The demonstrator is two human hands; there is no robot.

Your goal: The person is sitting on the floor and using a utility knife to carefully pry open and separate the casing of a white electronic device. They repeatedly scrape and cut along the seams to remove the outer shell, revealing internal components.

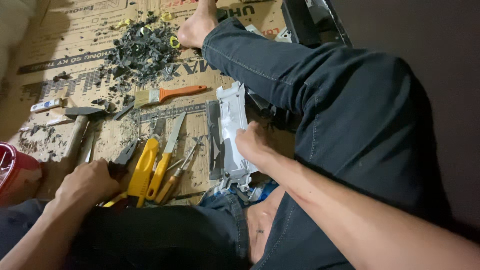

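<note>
A: Left of the flattened brown cardboard sheet [200,150], at its edge, what sits there?

B: A round red container [15,170], partly cut off by the frame. Just right of it, over the cardboard's lower left part, the left hand [87,182] is closed into a fist around the dark head of the yellow-handled pliers [137,172].

A: And above that hand on the cardboard?

B: A wooden-handled hammer with a grey metal head [77,127], and further up a heap of dark grey broken plastic scraps [140,52]. Below the heap lies a flat paintbrush with an orange handle [167,94].

A: Beside the pliers?

B: A yellow-handled knife with a long steel blade [167,157], then a thin wooden-handled screwdriver [177,172], both lying on the cardboard.

A: Further right?

B: A long pale grey plastic panel [231,130] stands tilted on the cardboard's right part. The right hand [252,145] rests against its edge, fingers curled onto it; how firmly it grips, I cannot tell. Dark jeans [350,125] cover the cardboard's right side.
</note>
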